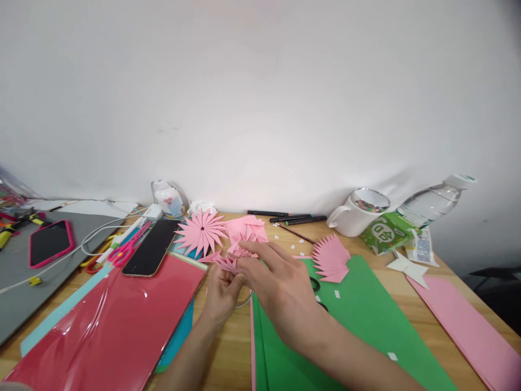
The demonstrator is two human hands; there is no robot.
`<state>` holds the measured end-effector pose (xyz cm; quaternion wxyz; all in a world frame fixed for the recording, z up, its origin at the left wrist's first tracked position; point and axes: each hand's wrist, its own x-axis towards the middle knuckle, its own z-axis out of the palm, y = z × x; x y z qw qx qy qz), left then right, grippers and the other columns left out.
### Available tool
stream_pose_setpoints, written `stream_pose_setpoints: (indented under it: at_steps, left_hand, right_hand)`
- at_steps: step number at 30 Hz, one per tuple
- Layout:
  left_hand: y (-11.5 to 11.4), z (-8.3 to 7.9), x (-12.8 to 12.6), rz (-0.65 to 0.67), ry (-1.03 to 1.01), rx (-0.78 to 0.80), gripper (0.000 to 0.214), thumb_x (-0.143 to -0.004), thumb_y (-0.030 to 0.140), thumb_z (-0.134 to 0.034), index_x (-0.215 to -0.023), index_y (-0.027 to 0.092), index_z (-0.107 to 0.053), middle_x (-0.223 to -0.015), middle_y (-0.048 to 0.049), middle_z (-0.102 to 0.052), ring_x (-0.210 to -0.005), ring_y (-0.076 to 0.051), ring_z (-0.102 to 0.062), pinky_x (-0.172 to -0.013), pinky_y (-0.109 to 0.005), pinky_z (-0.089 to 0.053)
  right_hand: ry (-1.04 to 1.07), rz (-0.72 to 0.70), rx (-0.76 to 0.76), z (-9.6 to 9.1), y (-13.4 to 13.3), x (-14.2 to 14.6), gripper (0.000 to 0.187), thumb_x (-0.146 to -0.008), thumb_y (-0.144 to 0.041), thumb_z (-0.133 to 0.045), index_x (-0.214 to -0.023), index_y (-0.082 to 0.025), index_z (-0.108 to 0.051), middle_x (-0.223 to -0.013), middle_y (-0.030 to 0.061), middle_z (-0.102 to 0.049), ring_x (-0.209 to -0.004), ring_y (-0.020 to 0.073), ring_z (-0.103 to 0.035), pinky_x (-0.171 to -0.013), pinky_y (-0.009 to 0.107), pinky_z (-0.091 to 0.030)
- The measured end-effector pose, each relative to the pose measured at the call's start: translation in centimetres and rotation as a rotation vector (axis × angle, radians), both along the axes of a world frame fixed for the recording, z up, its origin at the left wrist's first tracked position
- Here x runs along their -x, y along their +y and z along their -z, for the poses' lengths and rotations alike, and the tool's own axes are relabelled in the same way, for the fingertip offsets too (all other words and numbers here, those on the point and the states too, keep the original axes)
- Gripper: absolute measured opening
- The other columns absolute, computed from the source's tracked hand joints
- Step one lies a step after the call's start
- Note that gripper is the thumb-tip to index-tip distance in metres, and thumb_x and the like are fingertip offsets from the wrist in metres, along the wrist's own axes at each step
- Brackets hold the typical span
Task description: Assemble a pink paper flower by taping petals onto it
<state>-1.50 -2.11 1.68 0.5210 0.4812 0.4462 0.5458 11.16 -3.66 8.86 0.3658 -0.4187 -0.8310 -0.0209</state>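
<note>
Near the middle of the table, my left hand [222, 293] is closed with thumb and fingers on a small pleated piece of pink folded paper [226, 263]. From the right, my right hand [280, 285] reaches over it with bent fingers that meet the same folded paper; its fingertips are partly hidden. Just behind lies a round pink pleated paper flower [202, 231], with more pink folded paper [246, 227] beside it. A pink paper fan [331, 258] with pointed tips rests on the edge of the green paper [358, 304], right of my hands.
Red paper in clear wrap [109, 320], a black phone [150, 248] and pink scissors [129, 245] lie left. Black-handled scissors [315, 284] show partly behind my right hand. Right stand a white mug [350, 217] and a tilted bottle [433, 201]. Pens [299, 219] lie by the wall.
</note>
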Motion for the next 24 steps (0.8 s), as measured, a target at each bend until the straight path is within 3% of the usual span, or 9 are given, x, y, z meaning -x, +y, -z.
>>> stream_pose_setpoints:
  at_steps: [4, 12, 17, 20, 24]
  left_hand:
    - [-0.2, -0.1, 0.0, -0.003, -0.016, 0.024, 0.028, -0.066, 0.028, -0.071, -0.059, 0.016, -0.047, -0.052, 0.0047, -0.048, -0.048, -0.007, -0.040, -0.043, -0.018, -0.033]
    - [-0.2, -0.2, 0.0, -0.084, -0.051, -0.044, 0.029, -0.062, 0.031, -0.074, -0.066, 0.017, -0.050, -0.060, 0.0031, -0.053, -0.053, -0.009, -0.047, -0.049, -0.020, -0.040]
    - [-0.2, 0.0, 0.1, -0.138, -0.030, -0.090, 0.029, -0.065, 0.037, -0.073, -0.068, 0.016, -0.053, -0.054, 0.0040, -0.050, -0.048, -0.008, -0.043, -0.045, -0.020, -0.037]
    - [-0.3, 0.1, 0.1, -0.166, -0.039, -0.087, 0.035, -0.065, 0.045, -0.071, -0.061, 0.015, -0.054, -0.049, 0.0042, -0.047, -0.045, -0.008, -0.041, -0.043, -0.019, -0.036]
    - [-0.2, 0.2, 0.1, -0.149, -0.112, -0.067, 0.035, -0.064, 0.045, -0.072, -0.059, 0.015, -0.057, -0.049, 0.0035, -0.047, -0.043, -0.007, -0.038, -0.039, -0.019, -0.032]
  right_hand:
    - [-0.118, 0.069, -0.097, -0.7, -0.1, 0.2, 0.019, -0.081, -0.004, -0.050, -0.087, -0.014, -0.064, -0.110, 0.0126, -0.065, -0.084, 0.0219, -0.060, -0.055, 0.028, -0.049]
    - [-0.096, 0.024, -0.103, 0.0, -0.1, 0.6, 0.020, -0.084, -0.005, -0.041, -0.085, -0.012, -0.060, -0.115, 0.0178, -0.059, -0.100, 0.0270, -0.054, -0.063, 0.033, -0.052]
    - [0.088, -0.056, -0.064, 1.5, -0.3, 1.2, 0.014, -0.085, -0.008, -0.043, -0.089, -0.013, -0.054, -0.125, 0.0198, -0.048, -0.106, 0.0269, -0.051, -0.075, 0.039, -0.052]
    - [0.233, -0.069, -0.074, 1.8, -0.4, 1.6, 0.014, -0.085, -0.007, -0.045, -0.091, -0.017, -0.053, -0.119, 0.0165, -0.052, -0.108, 0.0249, -0.052, -0.081, 0.040, -0.052]
    - [0.346, -0.041, -0.058, 1.8, -0.4, 2.0, 0.020, -0.085, -0.004, -0.047, -0.094, -0.020, -0.054, -0.116, 0.0126, -0.056, -0.103, 0.0205, -0.057, -0.077, 0.034, -0.054]
